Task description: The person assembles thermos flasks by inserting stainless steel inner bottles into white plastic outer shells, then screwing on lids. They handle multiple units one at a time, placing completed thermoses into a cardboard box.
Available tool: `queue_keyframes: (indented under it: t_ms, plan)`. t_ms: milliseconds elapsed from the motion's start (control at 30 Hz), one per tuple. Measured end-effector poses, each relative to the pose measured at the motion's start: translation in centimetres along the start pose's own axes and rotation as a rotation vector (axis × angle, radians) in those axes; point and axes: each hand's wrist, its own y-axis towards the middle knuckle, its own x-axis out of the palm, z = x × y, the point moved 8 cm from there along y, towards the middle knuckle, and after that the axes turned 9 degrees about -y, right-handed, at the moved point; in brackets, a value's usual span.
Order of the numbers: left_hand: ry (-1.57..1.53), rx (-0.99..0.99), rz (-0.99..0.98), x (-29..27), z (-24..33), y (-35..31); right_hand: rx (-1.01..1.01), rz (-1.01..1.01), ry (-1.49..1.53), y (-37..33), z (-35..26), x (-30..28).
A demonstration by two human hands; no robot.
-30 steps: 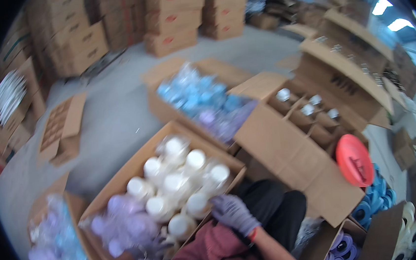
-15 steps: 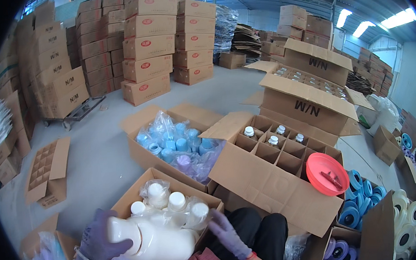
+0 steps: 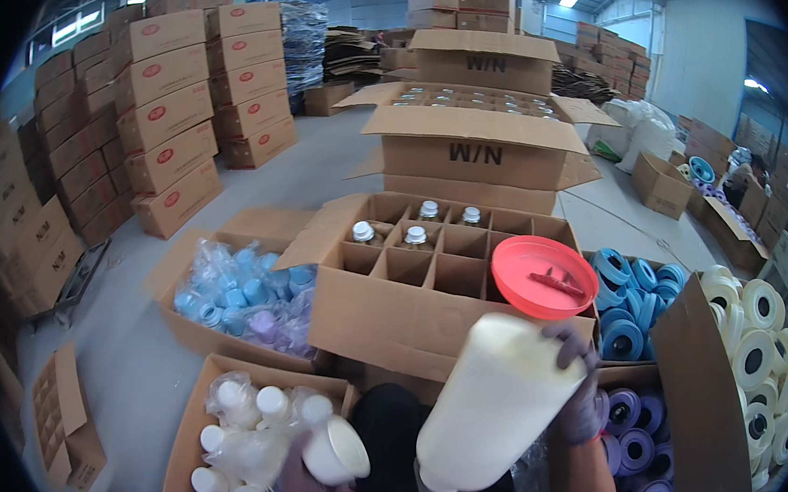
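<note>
My right hand [image 3: 579,389], in a purple glove, grips a large, cream-white plastic bottle [image 3: 492,401] by one end. The bottle is tilted over my lap, its other end toward me. My left hand [image 3: 291,485], gloved too and slightly blurred, holds a white cup-shaped piece [image 3: 335,450] with its round rim facing right. Below that hand an open carton [image 3: 174,462] contains several white bottles with round caps [image 3: 272,403], some wrapped in clear plastic. A red round dish [image 3: 532,298] with a dark red tool [image 3: 557,282] in it rests on the divided carton, just beyond the large bottle.
Ahead stands a divided carton [image 3: 372,318] with several silver-capped bottles [image 3: 415,237] in its cells. At left a carton has bagged blue pieces [image 3: 243,292]. To the right are blue rings [image 3: 619,334], purple rings [image 3: 634,445] and cream rings [image 3: 753,360]. Stacked boxes [image 3: 167,111] stand behind.
The view has swung right. My right hand, free before, now has the large bottle. My left hand gripped a white bottle over the carton and now has the cup-shaped piece.
</note>
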Motion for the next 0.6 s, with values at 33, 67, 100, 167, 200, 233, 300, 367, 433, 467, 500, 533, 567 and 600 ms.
queue_keyframes:
  t_ms: [33,67,100,167,200,233,300,367,433,467,500,533,567,600]
  plan:
    - [0.056,0.081,-0.049,3.5,3.1,2.9,0.055,-0.017,-0.495,-1.2,0.7,0.4]
    - [0.164,0.167,-0.1,7.7,4.9,6.5,0.007,-0.186,-0.581,-2.9,1.7,1.7]
    - [0.394,0.373,-0.056,11.4,6.7,10.1,0.019,-0.402,-0.713,-4.4,3.2,3.2]
    - [0.671,0.544,-0.326,22.3,5.7,17.8,0.021,-0.688,-0.846,-7.6,5.8,5.4]
    - [1.004,0.786,-0.364,25.6,5.0,21.3,-0.415,-0.903,-1.124,-9.1,5.6,7.2]
    - [1.355,1.079,-0.413,30.0,3.3,23.1,-0.152,-0.811,-1.0,-8.4,6.2,5.7]
    - [1.281,1.057,-0.622,32.4,0.2,28.4,0.077,-0.754,-0.875,-7.0,6.6,5.6]
    - [1.545,1.033,-0.611,32.4,-3.8,32.3,0.065,-0.764,-0.949,-4.7,5.4,5.9]
    - [1.684,0.887,-0.751,30.8,-5.9,34.0,0.071,-0.696,-0.991,-1.6,4.0,5.8]
    - [1.673,0.885,-0.806,30.2,-6.2,33.3,0.08,-0.647,-1.019,0.2,3.5,5.3]
    - [1.536,0.99,-0.771,29.8,-4.9,32.1,-0.014,-0.541,-1.035,2.1,2.6,4.8]
    - [1.414,1.08,-0.726,28.7,-3.0,30.8,0.067,-0.416,-1.035,4.4,2.8,4.1]
    - [1.295,1.164,-0.68,27.3,-0.7,29.2,0.145,-0.29,-1.028,6.9,2.9,3.6]
    - [1.201,1.107,-0.597,25.5,1.8,27.8,0.054,-0.238,-0.992,10.0,3.1,4.0]
